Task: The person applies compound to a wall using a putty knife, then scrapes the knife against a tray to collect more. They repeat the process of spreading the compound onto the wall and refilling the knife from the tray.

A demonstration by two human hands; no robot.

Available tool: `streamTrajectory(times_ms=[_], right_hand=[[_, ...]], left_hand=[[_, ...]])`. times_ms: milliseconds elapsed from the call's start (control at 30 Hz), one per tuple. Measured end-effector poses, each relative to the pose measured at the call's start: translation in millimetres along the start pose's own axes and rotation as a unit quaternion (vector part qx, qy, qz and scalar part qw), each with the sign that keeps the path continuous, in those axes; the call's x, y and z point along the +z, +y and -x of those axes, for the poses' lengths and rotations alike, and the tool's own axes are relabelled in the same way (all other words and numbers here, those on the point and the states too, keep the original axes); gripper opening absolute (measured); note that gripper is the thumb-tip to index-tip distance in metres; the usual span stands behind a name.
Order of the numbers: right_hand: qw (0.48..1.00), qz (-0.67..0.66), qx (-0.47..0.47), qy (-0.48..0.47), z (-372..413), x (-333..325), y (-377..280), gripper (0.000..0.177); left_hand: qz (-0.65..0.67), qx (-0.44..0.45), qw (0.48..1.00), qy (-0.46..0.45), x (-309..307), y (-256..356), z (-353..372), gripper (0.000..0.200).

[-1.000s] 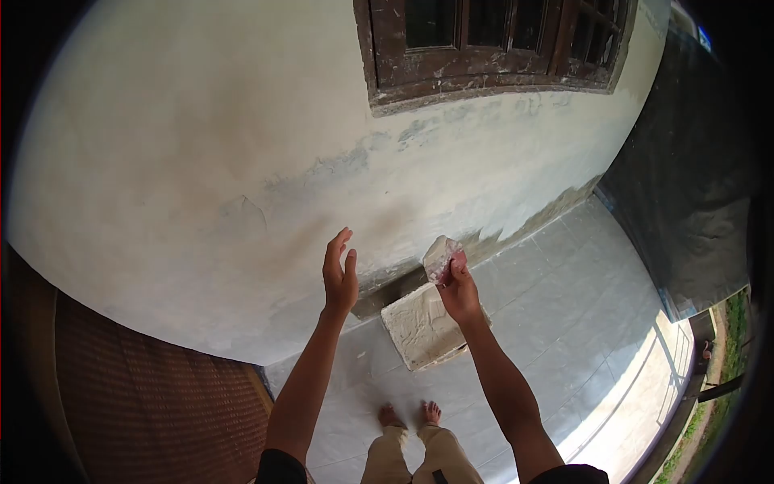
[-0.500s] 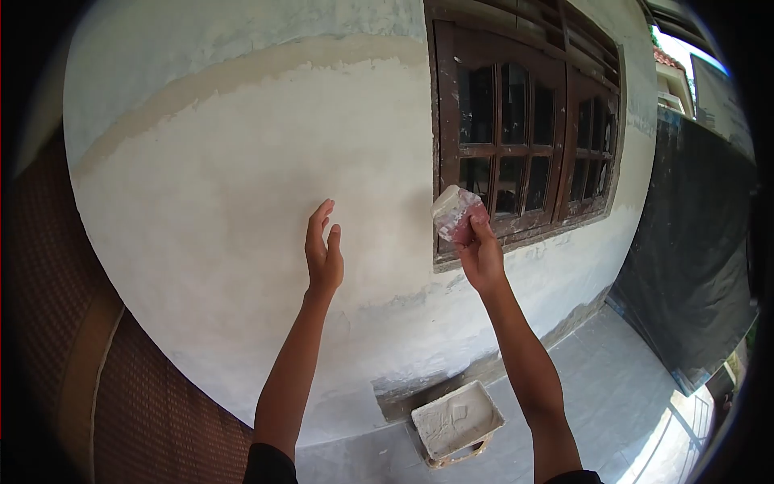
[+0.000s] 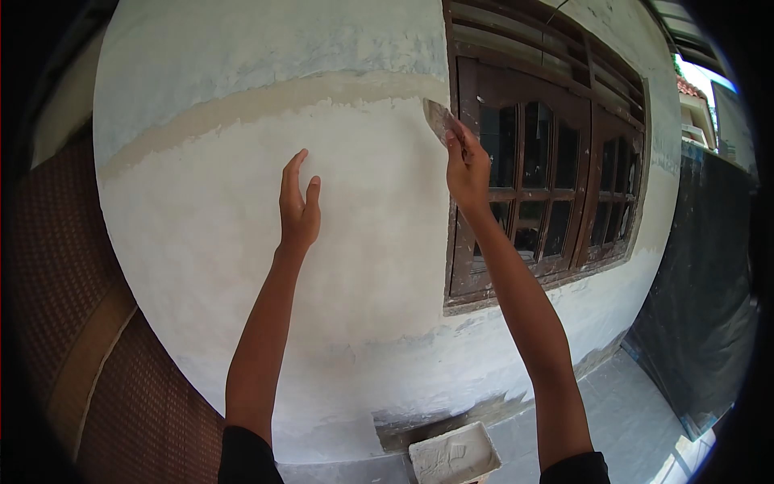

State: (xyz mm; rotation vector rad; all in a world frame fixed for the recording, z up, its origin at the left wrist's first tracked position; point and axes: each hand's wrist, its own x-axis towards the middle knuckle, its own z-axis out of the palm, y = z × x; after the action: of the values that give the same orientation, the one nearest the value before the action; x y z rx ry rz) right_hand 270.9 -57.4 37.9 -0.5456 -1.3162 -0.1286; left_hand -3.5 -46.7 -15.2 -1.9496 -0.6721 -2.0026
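Observation:
Smeared with pale plaster, a scraper (image 3: 438, 122) is pinched in my right hand (image 3: 468, 171), its blade edge at the wall just left of the window frame. My left hand (image 3: 300, 202) is raised in front of the wall (image 3: 363, 218), fingers apart and holding nothing. Pale, patchy filler covers the wall, with a darker beige band across its upper part. Whether the blade touches the wall, I cannot tell.
A brown wooden window (image 3: 538, 161) with glass panes is on the right. On the grey tiled floor (image 3: 621, 411) sits a tray of plaster (image 3: 455, 456). Dark sheeting (image 3: 697, 282) hangs at far right, and a brown woven screen (image 3: 145, 395) stands left.
My right hand has risen with the scraper, which has turned edge-on at the wall beside the window's upper part. My left hand has moved up and slightly left. The view has tilted upward.

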Motion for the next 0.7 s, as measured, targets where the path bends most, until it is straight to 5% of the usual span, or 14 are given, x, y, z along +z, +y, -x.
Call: streamTrajectory(times_ms=[167,233,700], right_hand=[[0.982,0.027,-0.184,-0.043,-24,17,16,0.039],[0.933,0.105,-0.342,-0.03,-31,23,27,0.042],[0.893,0.22,-0.394,0.002,-35,41,58,0.045]], left_hand=[[-0.069,0.03,0.997,0.009,-2,-11,-14,0.047],[-0.089,0.035,0.995,0.009,-3,-12,-15,0.048],[-0.149,0.085,0.985,-0.006,-8,-39,-22,0.054]])
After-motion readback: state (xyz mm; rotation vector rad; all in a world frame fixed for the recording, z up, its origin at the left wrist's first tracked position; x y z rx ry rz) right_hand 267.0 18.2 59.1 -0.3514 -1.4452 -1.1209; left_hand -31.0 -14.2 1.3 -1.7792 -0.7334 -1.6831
